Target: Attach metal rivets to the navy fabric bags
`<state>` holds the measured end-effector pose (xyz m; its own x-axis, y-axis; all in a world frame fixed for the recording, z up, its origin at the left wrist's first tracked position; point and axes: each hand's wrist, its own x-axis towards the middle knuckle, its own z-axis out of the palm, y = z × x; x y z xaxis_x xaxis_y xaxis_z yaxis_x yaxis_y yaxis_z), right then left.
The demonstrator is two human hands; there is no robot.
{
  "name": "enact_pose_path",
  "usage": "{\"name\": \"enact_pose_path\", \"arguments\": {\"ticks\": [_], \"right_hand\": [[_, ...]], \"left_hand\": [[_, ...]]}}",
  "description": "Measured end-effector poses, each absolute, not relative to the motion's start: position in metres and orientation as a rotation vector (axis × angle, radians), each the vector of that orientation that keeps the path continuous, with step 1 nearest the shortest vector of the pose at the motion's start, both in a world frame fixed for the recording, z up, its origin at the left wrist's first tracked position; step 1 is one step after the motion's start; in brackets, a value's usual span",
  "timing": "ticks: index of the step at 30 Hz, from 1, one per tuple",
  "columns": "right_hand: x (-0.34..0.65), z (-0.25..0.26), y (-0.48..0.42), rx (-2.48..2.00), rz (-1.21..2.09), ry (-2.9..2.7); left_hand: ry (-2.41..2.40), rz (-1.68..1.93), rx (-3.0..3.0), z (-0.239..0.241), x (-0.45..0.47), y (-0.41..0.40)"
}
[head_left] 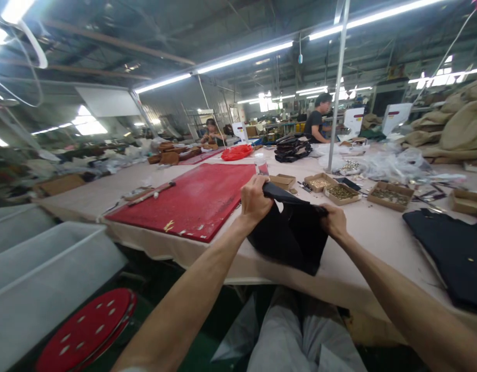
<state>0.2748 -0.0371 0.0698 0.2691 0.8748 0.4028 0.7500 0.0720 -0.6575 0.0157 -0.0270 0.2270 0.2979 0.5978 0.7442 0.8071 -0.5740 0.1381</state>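
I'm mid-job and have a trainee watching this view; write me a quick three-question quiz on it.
1. True or false: the left hand and the right hand both grip the black piece.
2. On which side of the black piece is the red board? A) left B) right
3. Fill in: the round stool at lower left has a ____ top.

Key: 1. True; 2. A; 3. red

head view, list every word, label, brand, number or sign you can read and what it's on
No text can be read.
Right white machine: dark red label, too small and blurred.
Middle white machine: another red label, too small and blurred.
Left white machine: markings too small.
Black piece between left hand and right hand: no lettering shows.
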Motion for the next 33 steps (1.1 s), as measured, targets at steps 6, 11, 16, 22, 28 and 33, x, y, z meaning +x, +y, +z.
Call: {"name": "enact_pose_path", "arguments": {"ticks": [6, 11, 16, 22, 28, 33], "right_hand": [[0.278, 0.107, 0.000, -1.405, -0.131, -1.600], [0.275, 0.093, 0.004, -1.486, -0.064, -1.754], [0.284, 0.088, -0.019, -1.716, -0.195, -1.480], [0.260, 0.030, -0.099, -1.680, -0.059, -1.282], [0.216, -0.014, -0.101, -1.204, 0.473, -1.813], [0.217, -0.007, -0.063, -1.102, 0.620, -1.754]], "left_hand": [[-1.450, -1.146, -2.054, 0.203, 0.001, -0.087], [-1.662, -0.883, -2.070, 0.155, 0.012, -0.112], [-1.698, -0.748, -2.132, 0.143, 0.025, -0.108], [-1.637, -0.751, -2.155, 0.138, 0.023, -0.103], [-1.329, -0.862, -2.193, 0.136, 0.022, -0.091], [-0.286, -0.634, -2.623, 0.129, 0.013, -0.072]]}}
